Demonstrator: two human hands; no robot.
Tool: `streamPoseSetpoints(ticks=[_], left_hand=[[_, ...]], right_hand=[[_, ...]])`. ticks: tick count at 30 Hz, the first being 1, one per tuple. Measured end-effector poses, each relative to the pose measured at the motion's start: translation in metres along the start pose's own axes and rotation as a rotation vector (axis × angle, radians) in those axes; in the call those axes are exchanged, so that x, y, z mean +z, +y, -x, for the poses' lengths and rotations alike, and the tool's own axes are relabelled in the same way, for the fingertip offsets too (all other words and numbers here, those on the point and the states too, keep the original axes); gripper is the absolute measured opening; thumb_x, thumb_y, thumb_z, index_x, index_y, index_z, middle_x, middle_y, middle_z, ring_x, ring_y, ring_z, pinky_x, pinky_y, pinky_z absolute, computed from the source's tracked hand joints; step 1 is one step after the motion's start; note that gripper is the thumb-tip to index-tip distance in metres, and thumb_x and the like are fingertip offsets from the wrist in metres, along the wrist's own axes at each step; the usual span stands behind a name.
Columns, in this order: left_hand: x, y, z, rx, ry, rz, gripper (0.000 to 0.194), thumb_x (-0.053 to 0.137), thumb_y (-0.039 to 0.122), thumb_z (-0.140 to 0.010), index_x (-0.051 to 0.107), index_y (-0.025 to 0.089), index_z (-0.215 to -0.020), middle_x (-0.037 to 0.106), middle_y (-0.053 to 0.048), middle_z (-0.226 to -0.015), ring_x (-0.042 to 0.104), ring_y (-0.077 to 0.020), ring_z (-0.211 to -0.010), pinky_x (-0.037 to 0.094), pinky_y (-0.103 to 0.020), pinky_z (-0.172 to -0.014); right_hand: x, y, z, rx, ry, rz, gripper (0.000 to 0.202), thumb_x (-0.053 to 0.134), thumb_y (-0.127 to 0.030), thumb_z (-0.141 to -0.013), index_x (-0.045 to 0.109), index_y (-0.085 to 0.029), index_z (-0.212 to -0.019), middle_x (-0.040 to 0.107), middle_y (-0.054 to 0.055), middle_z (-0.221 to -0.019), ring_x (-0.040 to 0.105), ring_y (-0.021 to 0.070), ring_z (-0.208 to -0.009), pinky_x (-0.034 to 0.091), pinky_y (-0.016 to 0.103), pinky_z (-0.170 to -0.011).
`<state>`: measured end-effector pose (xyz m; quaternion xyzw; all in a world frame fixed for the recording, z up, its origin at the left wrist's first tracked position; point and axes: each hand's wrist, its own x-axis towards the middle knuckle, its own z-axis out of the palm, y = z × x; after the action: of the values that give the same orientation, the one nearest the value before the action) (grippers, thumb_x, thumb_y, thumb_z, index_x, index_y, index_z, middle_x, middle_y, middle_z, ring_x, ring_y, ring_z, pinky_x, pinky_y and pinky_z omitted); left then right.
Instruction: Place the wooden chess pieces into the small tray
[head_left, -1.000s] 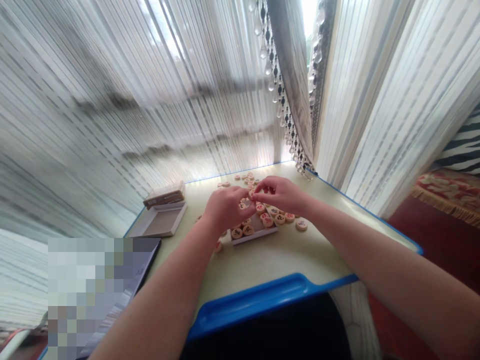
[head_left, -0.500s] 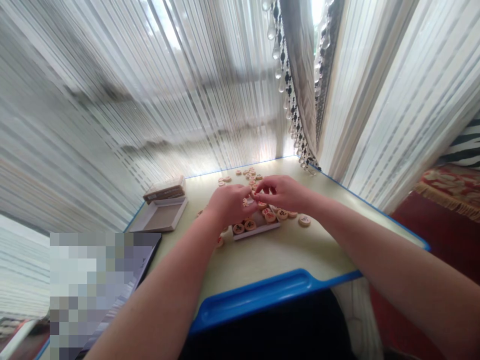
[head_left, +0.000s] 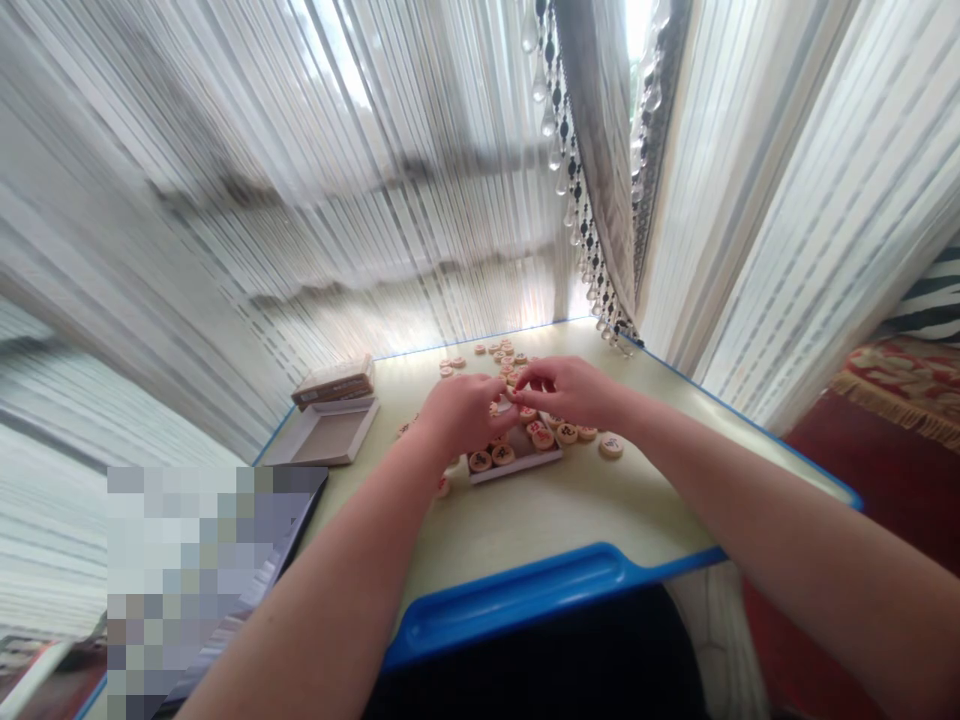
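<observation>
- Right grip: thumb and forefinger appear closed on a small disc at their tips; the disc is small and partly covered, so its face cannot be read.
- Left grip: facing the right one, thumb and forefinger apart; whether it also touches that disc cannot be told.
- The disc lies between the two grips, just left of the right fingertips and nearest to them.
- The tray lies below both grips, its near wall on the person's side of them, running left to right. The left grip hides much of it, so its long axis cannot be told. Marked discs lie in it.
- Right of the tray, below the right grip, a loose piece lies flat on the counter; others sit between it and the tray.
- Beyond both grips, a scatter of pieces lies near the counter's far edge.
- Well left of the left grip are a shallow lid and, just behind it, a brown box.
</observation>
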<state>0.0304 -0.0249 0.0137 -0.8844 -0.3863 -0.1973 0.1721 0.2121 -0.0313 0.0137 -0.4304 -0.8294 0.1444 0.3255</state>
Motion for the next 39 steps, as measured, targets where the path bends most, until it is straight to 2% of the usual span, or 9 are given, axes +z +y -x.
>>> streamPoseSetpoints(ticks=[16,26,29,34,39], left_hand=[[-0.0002,-0.0002,0.0003,0.013,0.003,-0.011,0.027,0.050,0.042,-0.075,0.065,0.019,-0.073,0.064,-0.002,-0.065,0.058,-0.0165,-0.060,0.037,-0.026,-0.052],[0.0001,-0.0004,-0.0008,0.000,-0.102,-0.045,0.030,0.048,0.043,-0.076,0.063,0.019,-0.066,0.064,-0.004,-0.065,0.058,-0.0180,-0.061,0.037,-0.027,-0.052],[0.0006,-0.0010,-0.0005,-0.023,-0.091,-0.059,0.033,0.047,0.046,-0.077,0.064,0.019,-0.066,0.064,-0.005,-0.065,0.058,-0.0183,-0.061,0.037,-0.027,-0.052],[0.0007,-0.0020,0.0006,-0.031,-0.059,-0.062,0.036,0.045,0.047,-0.078,0.064,0.018,-0.067,0.064,-0.005,-0.064,0.058,-0.0176,-0.060,0.038,-0.026,-0.053],[-0.0005,-0.0027,0.0009,-0.017,-0.034,-0.033,0.033,0.046,0.044,-0.078,0.064,0.018,-0.072,0.064,-0.004,-0.066,0.058,-0.0168,-0.061,0.039,-0.026,-0.054]], right_hand=[[-0.0003,0.0005,0.0002,0.008,-0.052,-0.010,0.026,0.053,-0.038,-0.078,0.068,-0.019,-0.087,0.061,0.001,-0.068,0.048,0.0113,-0.060,0.032,0.024,-0.057],[-0.0008,-0.0024,0.0015,-0.031,-0.092,0.105,0.019,0.054,-0.030,-0.076,0.069,-0.019,-0.083,0.062,0.002,-0.068,0.050,0.0124,-0.060,0.033,0.024,-0.056],[-0.0014,-0.0028,0.0015,-0.029,-0.093,0.085,0.020,0.055,-0.029,-0.075,0.068,-0.019,-0.086,0.062,0.002,-0.068,0.051,0.0126,-0.061,0.034,0.024,-0.057],[-0.0008,-0.0001,0.0006,-0.009,-0.077,0.056,0.025,0.052,-0.037,-0.078,0.068,-0.019,-0.086,0.063,0.002,-0.068,0.052,0.0132,-0.062,0.035,0.025,-0.058],[0.0024,0.0039,0.0004,0.037,-0.094,-0.068,0.024,0.053,-0.033,-0.077,0.068,-0.018,-0.089,0.065,0.002,-0.074,0.055,0.0132,-0.066,0.038,0.025,-0.060]])
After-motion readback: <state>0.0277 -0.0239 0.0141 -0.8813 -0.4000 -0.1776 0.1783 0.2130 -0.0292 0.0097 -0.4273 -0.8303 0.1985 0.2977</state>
